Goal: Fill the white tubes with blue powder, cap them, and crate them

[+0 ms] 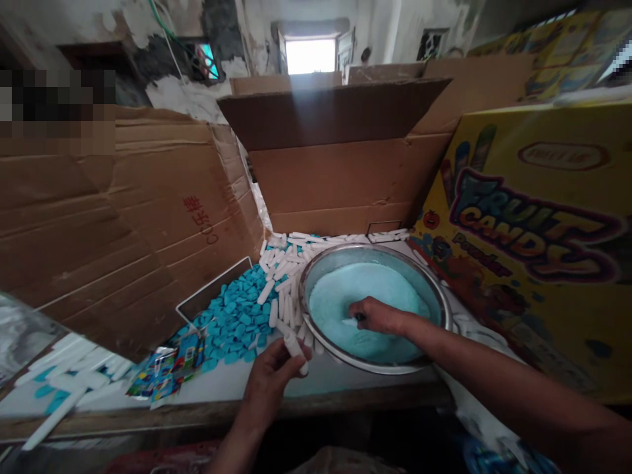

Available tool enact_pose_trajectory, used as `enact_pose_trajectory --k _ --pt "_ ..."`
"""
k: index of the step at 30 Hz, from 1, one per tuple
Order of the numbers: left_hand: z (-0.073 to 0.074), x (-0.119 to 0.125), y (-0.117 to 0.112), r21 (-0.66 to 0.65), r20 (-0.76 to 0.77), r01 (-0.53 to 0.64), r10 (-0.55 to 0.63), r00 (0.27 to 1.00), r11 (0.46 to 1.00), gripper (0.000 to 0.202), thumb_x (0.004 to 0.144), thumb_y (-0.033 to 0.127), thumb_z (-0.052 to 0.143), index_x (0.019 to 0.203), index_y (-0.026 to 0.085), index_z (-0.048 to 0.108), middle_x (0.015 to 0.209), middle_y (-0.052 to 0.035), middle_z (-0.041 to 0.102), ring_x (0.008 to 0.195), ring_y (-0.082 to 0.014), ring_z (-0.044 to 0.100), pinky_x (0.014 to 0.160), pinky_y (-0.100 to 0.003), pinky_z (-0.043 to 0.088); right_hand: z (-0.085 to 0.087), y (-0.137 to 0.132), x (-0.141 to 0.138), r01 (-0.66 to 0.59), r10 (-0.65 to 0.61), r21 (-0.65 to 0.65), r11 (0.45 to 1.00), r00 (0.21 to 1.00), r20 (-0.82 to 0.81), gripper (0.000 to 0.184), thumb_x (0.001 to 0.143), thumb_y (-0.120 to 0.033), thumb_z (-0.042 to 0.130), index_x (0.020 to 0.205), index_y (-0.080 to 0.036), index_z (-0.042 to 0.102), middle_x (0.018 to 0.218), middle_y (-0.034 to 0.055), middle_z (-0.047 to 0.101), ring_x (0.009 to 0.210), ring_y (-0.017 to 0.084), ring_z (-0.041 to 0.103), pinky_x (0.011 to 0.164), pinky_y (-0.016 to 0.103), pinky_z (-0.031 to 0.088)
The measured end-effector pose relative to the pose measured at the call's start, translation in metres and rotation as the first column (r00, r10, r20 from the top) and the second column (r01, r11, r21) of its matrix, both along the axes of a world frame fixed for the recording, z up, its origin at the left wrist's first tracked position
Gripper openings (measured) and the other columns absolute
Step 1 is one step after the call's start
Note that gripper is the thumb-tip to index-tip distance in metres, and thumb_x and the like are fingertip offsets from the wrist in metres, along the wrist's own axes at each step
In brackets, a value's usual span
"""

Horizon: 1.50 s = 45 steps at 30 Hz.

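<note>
My left hand is closed around a small white plastic tube, held tilted in front of the bowl. A wide metal bowl contains pale blue powder. Over the powder, my right hand grips a small tool with a dark handle; its working end is mostly hidden. Left of the bowl lie many white tubes and a heap of blue caps. Colourful printed sachets rest near the table's front edge.
Cardboard stands up behind the bowl, and another cardboard panel rises at the left. A yellow candy carton borders the right side. More white tubes lie at the far left, one jutting over the wooden table edge.
</note>
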<state>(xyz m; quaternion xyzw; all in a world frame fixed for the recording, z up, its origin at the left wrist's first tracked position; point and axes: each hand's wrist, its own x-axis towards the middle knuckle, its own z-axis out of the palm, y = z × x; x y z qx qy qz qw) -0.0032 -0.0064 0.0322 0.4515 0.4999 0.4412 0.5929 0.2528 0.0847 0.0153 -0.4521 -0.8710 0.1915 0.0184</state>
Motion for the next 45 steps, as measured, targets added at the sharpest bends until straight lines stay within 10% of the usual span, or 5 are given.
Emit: enact_pose_trajectory --k 5,14,21,33,45 --pt "0.017 0.041 0.023 0.125 0.002 0.116 -0.117 0.993 0.985 0.02 0.063 0.03 0.065 0.076 0.015 0.063 0.071 -0.0022 0.064 0.063 -0.0142 0.054 0.059 -0.023 0.044 0.008 -0.007 0.019 0.109 -0.106 0.074 0.991 0.993 -0.043 0.02 0.067 -0.008 0.051 0.081 -0.014 0.064 0.08 0.006 0.067 0.073 0.019 0.059 0.066 0.026 0.042" --pt "-0.013 0.091 0.056 0.248 -0.323 0.263 -0.176 0.93 0.932 0.011 0.062 0.025 0.059 0.069 0.016 0.06 0.063 0.0013 0.056 0.064 -0.015 0.051 0.059 -0.023 0.039 0.009 -0.024 0.049 0.278 -0.256 0.126 0.952 0.953 -0.163 0.019 0.067 -0.009 0.055 0.084 -0.015 0.063 0.084 0.0057 0.066 0.077 0.018 0.06 0.07 0.026 0.044" --pt "-0.021 0.098 0.06 0.262 -0.566 0.411 -0.206 0.798 0.873 0.009 0.066 0.023 0.054 0.066 0.016 0.059 0.059 0.0038 0.048 0.061 -0.0138 0.044 0.059 -0.023 0.032 0.021 -0.031 0.052 0.261 -0.167 0.188 0.947 0.898 -0.407 0.02 0.071 -0.005 0.052 0.083 -0.017 0.063 0.082 0.0035 0.063 0.076 0.016 0.059 0.071 0.025 0.043" --pt "-0.02 0.095 0.058 0.243 -0.623 0.416 -0.188 0.759 0.876 0.011 0.068 0.024 0.053 0.063 0.016 0.059 0.056 0.0035 0.048 0.058 -0.0134 0.043 0.054 -0.023 0.026 0.047 -0.029 0.036 0.076 -0.066 0.463 0.883 0.997 -0.038 0.036 0.073 0.002 0.036 0.089 -0.016 0.063 0.083 0.0078 0.055 0.079 0.018 0.051 0.071 0.027 0.039" --pt "-0.021 0.095 0.059 0.218 -0.628 0.411 -0.195 0.753 0.885 0.012 0.068 0.024 0.053 0.066 0.016 0.06 0.058 0.0022 0.05 0.058 -0.0143 0.045 0.054 -0.024 0.026 0.044 -0.024 0.038 0.188 -0.125 0.357 0.915 0.973 -0.192 0.03 0.076 -0.001 0.039 0.084 -0.016 0.064 0.083 0.0066 0.057 0.073 0.015 0.056 0.066 0.024 0.042"
